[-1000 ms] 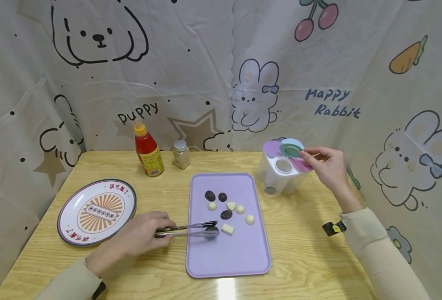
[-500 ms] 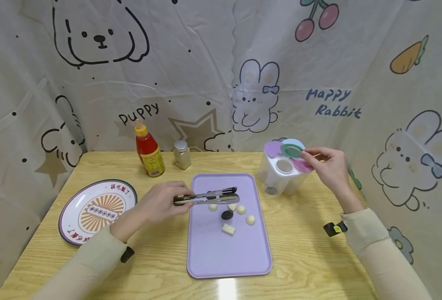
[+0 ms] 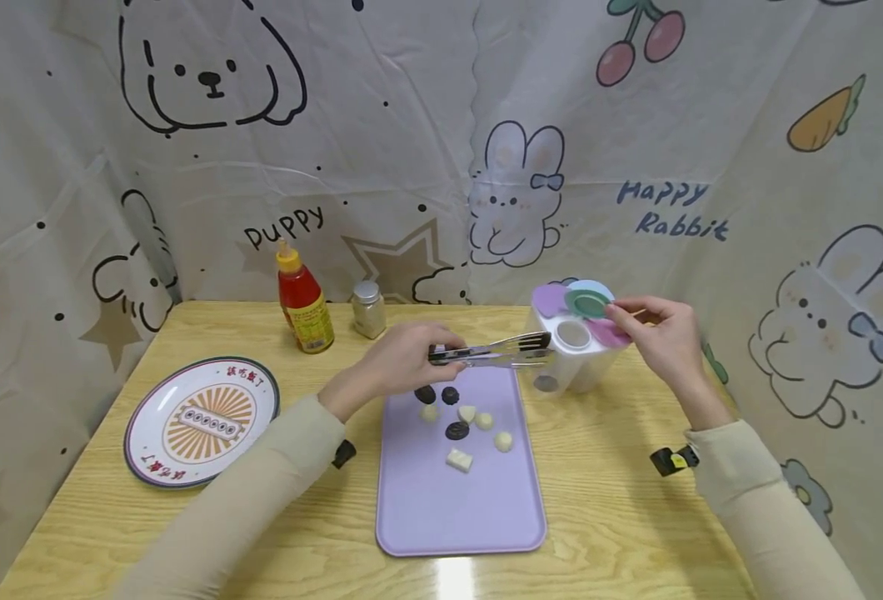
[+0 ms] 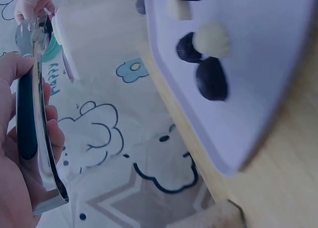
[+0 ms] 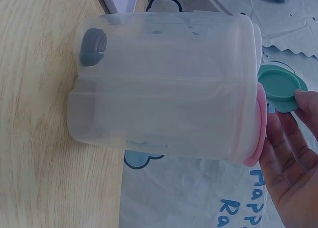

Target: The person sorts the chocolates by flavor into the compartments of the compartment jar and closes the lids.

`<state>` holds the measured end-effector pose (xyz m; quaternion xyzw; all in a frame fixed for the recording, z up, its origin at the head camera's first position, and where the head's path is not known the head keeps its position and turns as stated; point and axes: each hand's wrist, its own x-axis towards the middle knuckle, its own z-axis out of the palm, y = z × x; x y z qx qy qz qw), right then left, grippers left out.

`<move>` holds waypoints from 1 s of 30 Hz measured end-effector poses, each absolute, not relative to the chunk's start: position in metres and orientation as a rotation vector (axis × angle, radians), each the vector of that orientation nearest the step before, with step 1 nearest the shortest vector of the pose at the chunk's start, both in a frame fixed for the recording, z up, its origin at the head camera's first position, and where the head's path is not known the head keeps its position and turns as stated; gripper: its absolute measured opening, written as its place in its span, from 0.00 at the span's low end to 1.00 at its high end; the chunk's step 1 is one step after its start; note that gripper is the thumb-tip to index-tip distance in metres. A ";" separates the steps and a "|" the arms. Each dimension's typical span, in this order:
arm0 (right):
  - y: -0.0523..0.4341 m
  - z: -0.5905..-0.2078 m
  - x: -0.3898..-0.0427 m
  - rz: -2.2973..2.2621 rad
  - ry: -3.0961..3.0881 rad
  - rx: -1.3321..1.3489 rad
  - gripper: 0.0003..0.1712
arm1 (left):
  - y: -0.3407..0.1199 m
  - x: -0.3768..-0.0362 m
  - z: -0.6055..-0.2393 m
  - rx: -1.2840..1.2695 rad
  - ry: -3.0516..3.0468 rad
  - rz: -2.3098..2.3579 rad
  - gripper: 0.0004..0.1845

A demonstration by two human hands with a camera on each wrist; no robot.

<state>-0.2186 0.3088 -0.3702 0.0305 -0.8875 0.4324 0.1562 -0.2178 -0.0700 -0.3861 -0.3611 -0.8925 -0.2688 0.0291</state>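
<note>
My left hand grips metal tongs with black handle inlays. Their tips reach the uncovered round opening of a clear container at the back right. A dark piece shows between the tips in the left wrist view. My right hand pinches the raised green flip lid between thumb and finger. Another dark piece lies at the container's bottom. On the purple tray are several cream pieces, such as the rectangular one, and dark, chocolate-like ones, including an oval.
A round patterned plate lies at the left. Behind it stand a red sauce bottle with a yellow cap and a small glass jar. A printed curtain closes off the table's back and right.
My left hand has lifted the tongs from the tray's front and moved right and back to the container; the dark piece they closed around has left the tray. My right hand keeps holding the green lid.
</note>
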 end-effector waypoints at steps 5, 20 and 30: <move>0.309 -0.370 -0.218 1.224 -2.548 0.080 0.22 | -0.050 -0.235 -0.377 -1.127 -2.741 -0.820 0.14; 0.308 -0.368 -0.220 1.212 -2.534 0.089 0.22 | -0.023 -0.262 -0.361 -1.140 -2.748 -0.791 0.14; 0.309 -0.370 -0.220 1.207 -2.526 0.103 0.21 | -0.014 -0.262 -0.361 -1.150 -2.782 -0.775 0.14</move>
